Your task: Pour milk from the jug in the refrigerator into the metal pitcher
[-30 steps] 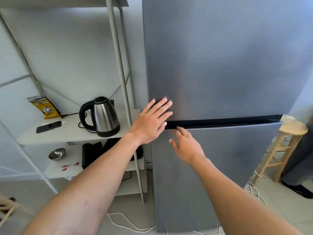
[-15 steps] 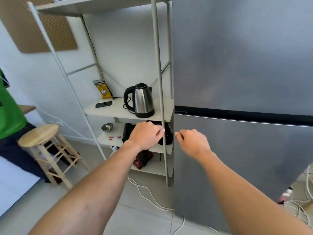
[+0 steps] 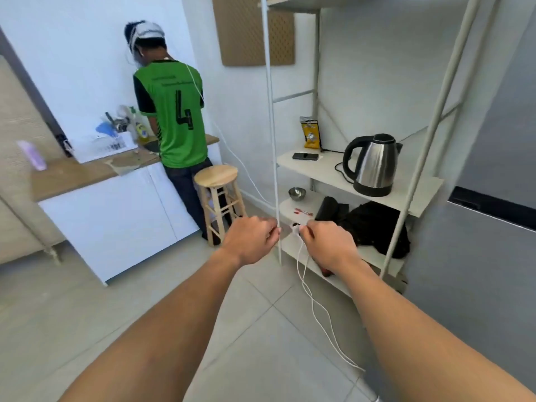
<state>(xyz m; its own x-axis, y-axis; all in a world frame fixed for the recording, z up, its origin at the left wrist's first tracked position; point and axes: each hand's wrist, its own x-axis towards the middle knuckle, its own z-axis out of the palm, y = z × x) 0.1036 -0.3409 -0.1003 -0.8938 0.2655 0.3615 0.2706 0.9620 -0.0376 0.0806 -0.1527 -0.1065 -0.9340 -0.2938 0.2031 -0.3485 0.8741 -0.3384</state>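
Head view. Held both bare arms out forward over the tiled floor, facing a white shelf unit (image 3: 319,166). Curled the left hand (image 3: 249,242) knuckles up, fingers (image 3: 268,227) folded in toward the palm and gripping nothing, right beside the unit's thin front post (image 3: 271,111); could not tell whether touching it. Curled the right hand (image 3: 329,245) the same way on the other side of that post, near the lower shelf's front edge. Saw a white cable (image 3: 316,306) hanging just beside the right fingertips and trailing down to the floor; could not tell whether pinched or merely passing behind.

Saw the grey refrigerator (image 3: 493,227) at the far right edge, well apart from both hands, upper and lower doors closed with a dark seam between them.

On the middle shelf: noted a steel kettle (image 3: 374,163) upright, a dark phone (image 3: 305,156) lying flat and a yellow packet (image 3: 311,134) against the wall. One shelf lower: noted a small metal bowl (image 3: 297,193) and a black bag (image 3: 374,224).

Further left, spotted a wooden stool (image 3: 216,175) and, just behind it, a person in a green shirt (image 3: 174,117) standing back turned at a wood-topped desk (image 3: 72,175).
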